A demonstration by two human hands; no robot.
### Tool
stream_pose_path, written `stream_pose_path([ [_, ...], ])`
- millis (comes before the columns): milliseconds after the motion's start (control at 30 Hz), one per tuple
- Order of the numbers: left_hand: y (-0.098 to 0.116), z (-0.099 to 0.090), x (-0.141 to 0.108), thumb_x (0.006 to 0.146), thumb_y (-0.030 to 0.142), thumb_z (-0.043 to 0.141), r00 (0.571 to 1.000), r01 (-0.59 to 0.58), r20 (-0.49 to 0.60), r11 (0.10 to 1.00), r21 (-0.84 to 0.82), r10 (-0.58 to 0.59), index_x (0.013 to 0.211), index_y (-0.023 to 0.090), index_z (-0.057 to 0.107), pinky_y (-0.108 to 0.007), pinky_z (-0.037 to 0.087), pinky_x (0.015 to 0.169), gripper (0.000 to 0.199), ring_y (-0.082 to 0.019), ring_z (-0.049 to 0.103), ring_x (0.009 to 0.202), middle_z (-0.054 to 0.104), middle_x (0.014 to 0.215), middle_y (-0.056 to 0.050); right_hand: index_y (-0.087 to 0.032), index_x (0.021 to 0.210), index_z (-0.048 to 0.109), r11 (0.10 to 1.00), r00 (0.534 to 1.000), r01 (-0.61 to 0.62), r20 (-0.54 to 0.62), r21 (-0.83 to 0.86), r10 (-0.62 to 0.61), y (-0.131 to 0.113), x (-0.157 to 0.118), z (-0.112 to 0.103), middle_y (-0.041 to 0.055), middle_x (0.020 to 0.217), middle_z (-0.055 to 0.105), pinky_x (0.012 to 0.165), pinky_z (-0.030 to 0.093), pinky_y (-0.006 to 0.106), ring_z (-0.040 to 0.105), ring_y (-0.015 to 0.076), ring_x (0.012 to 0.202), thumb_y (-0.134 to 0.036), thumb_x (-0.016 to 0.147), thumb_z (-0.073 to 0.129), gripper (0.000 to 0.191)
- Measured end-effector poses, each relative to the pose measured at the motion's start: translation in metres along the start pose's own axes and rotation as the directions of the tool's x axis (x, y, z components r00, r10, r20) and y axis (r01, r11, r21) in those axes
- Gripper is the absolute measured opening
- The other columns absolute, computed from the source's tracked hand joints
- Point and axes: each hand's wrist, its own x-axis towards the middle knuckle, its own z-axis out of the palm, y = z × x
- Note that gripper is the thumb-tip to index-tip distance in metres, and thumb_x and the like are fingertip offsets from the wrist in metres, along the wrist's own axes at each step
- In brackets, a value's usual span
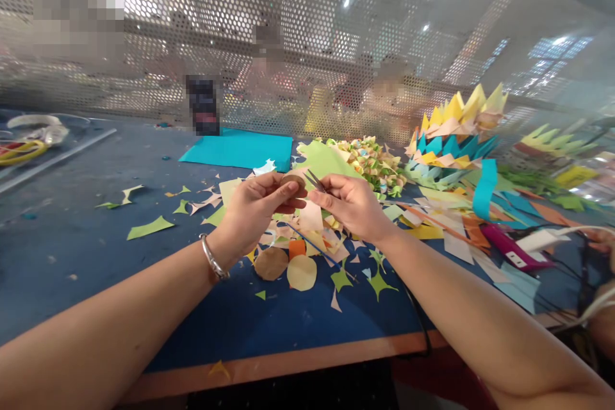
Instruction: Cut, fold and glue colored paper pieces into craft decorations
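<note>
My left hand (pixel 257 202) pinches a small brown paper disc (pixel 294 180) between thumb and fingers. Close beside it, my right hand (pixel 353 205) is closed on small scissors (pixel 314 180), whose slim blades point up and left towards the disc's edge; their handles are hidden in my fingers. Below the hands lie a brown paper circle (pixel 271 263), a cream paper circle (pixel 302 273) and an orange paper piece (pixel 296 248). A thin blue stick (pixel 314 246) slants across the scraps, and star-shaped green offcuts (pixel 382 284) are scattered nearby.
A turquoise sheet (pixel 240 148) lies behind my hands, beside a heap of small folded paper pieces (pixel 375 163). Zigzag paper stacks (pixel 454 134) rise at the right, near a magenta power strip (pixel 512 246) with cables. A perforated metal screen (pixel 298 45) stands behind the table.
</note>
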Motion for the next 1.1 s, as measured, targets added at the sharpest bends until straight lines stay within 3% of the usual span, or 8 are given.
stream_pose_path([
  [133,0.0008,-0.0016,0.0013,0.079,0.027,0.074,0.998,-0.020,-0.063,1.000,-0.012,0.019,0.078,0.016,0.069,-0.022,0.053,0.067,0.013,-0.010,0.068,0.067,0.073,0.079,-0.002,-0.017,0.081,0.060,1.000,0.999,-0.019,0.041,0.021,0.018,-0.0047,-0.0017,0.0012,-0.0064,0.062,0.038,0.042,0.017,0.025,0.025,0.0069,0.051,-0.049,0.078,0.076,0.036],
  [333,0.0038,0.0008,0.0003,0.078,0.030,0.075,0.999,-0.032,-0.040,0.999,-0.019,0.031,0.082,0.015,0.070,-0.024,0.052,0.067,0.016,-0.012,0.066,0.067,0.071,0.077,-0.002,-0.018,0.072,0.054,0.997,0.992,-0.072,0.103,0.015,0.071,-0.0067,-0.0016,0.0018,-0.0091,0.055,0.030,0.041,0.013,0.024,0.024,0.0059,0.046,-0.053,0.078,0.074,0.041],
  [567,0.0064,0.0016,0.0003,0.078,0.027,0.074,0.995,-0.085,-0.050,0.995,-0.049,0.083,0.079,0.016,0.069,-0.023,0.050,0.064,0.012,-0.010,0.062,0.062,0.071,0.078,-0.001,-0.018,0.070,0.053,0.998,0.994,-0.058,0.090,0.015,0.056,-0.0077,-0.0016,0.0018,-0.0091,0.055,0.030,0.040,0.014,0.024,0.023,0.0056,0.046,-0.053,0.079,0.074,0.041],
  [933,0.0085,0.0023,-0.0018,0.077,0.027,0.076,0.994,-0.105,0.018,0.994,-0.030,0.106,0.076,0.016,0.067,-0.021,0.048,0.059,0.014,-0.009,0.058,0.059,0.069,0.075,0.000,-0.018,0.072,0.054,0.996,0.994,-0.061,0.094,0.060,0.055,-0.0089,-0.0036,0.0011,-0.0100,0.052,0.032,0.039,0.015,0.022,0.023,0.0051,0.044,-0.051,0.079,0.075,0.039],
  [1100,0.0070,0.0013,-0.0030,0.077,0.027,0.076,0.989,-0.108,0.107,0.994,0.018,0.105,0.073,0.016,0.068,-0.021,0.048,0.056,0.015,-0.009,0.056,0.057,0.065,0.066,0.001,-0.017,0.074,0.057,0.997,0.995,-0.043,0.089,0.062,0.037,-0.0095,-0.0043,0.0013,-0.0096,0.054,0.030,0.040,0.014,0.023,0.022,0.0054,0.046,-0.050,0.080,0.074,0.038],
])
